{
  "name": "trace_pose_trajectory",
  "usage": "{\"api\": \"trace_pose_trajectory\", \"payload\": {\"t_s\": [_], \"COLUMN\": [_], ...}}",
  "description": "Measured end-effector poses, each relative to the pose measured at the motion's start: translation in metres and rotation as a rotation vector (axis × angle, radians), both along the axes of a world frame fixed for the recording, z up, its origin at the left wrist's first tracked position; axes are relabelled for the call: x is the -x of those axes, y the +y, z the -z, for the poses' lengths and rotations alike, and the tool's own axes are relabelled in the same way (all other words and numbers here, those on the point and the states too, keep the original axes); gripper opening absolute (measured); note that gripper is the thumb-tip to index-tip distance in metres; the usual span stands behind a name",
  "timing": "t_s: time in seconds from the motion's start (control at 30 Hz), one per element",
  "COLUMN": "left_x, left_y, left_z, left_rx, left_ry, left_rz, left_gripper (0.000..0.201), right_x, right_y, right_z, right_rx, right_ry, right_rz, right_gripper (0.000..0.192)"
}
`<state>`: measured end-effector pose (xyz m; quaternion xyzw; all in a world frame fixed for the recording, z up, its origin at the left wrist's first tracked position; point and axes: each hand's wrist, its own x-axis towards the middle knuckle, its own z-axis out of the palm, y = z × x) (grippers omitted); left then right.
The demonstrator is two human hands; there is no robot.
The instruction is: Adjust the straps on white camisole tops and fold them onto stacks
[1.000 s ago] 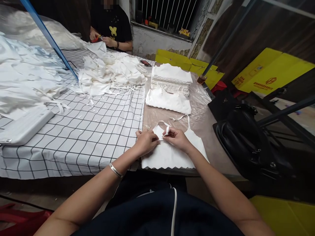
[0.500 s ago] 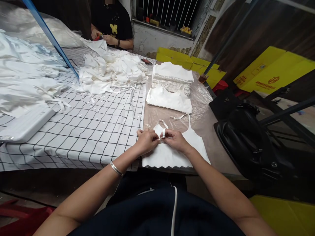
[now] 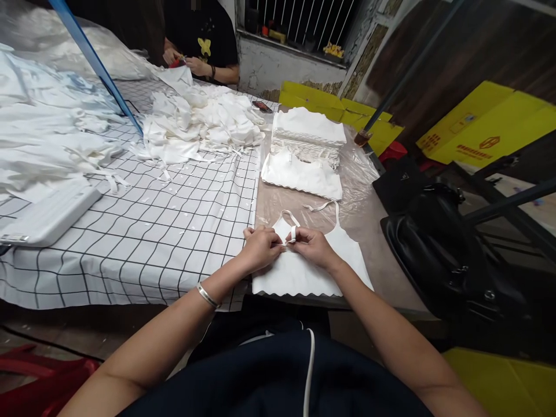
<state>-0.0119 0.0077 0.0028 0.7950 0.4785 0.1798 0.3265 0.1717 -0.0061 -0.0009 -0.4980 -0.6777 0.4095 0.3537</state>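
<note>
Fabric fills most of the long work table [image 3: 373,243]: a black-and-white grid tablecloth [image 3: 174,231] covers its left part, with a loose heap of white garments [image 3: 204,124] at the far end and more white cloth [image 3: 39,133] spilling along the left edge. On the bare right part, over clear plastic sheeting [image 3: 362,174], stands a neat stack of folded white tops [image 3: 306,142]. Yellow cartons [image 3: 486,127] lean against the wall at right; one carries a red logo and a line of print too small to read. A black handbag [image 3: 438,249] sits beside the table. Across the table, a co-worker's hands [image 3: 186,61] work at another white piece.

Nearest the wearer, a white camisole top [image 3: 308,266] lies flat at the table's front edge, scalloped hem toward the body, thin shoulder straps pointing away. It looks very light, soft and limp, likely to sag or bunch if lifted by one corner, so the firmer seams where straps meet the bodice seem the best holds. The left hand [image 3: 260,249] and right hand [image 3: 315,246] meet at the left strap [image 3: 292,227], fingertips pinched shut on that narrow band, which loops over the right forefinger. A silver bangle [image 3: 206,296] circles the left wrist.
</note>
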Motion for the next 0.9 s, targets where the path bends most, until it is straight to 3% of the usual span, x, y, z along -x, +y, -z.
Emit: {"api": "trace_pose_trajectory", "payload": {"t_s": [0.33, 0.57, 0.9], "left_x": [0.000, 0.000, 0.000], "left_y": [0.000, 0.000, -0.001], "left_z": [0.000, 0.000, 0.001], "left_rx": [0.004, 0.008, -0.002], "left_ry": [0.001, 0.002, -0.005], "left_rz": [0.001, -0.002, -0.008], "left_gripper": [0.014, 0.021, 0.019], "right_x": [0.004, 0.011, 0.011], "right_y": [-0.003, -0.003, -0.009], "right_z": [0.001, 0.005, 0.013], "right_rx": [0.005, -0.103, -0.046], "right_ry": [0.027, 0.081, 0.127], "right_rz": [0.055, 0.170, 0.184], "right_gripper": [0.014, 0.007, 0.019]}}
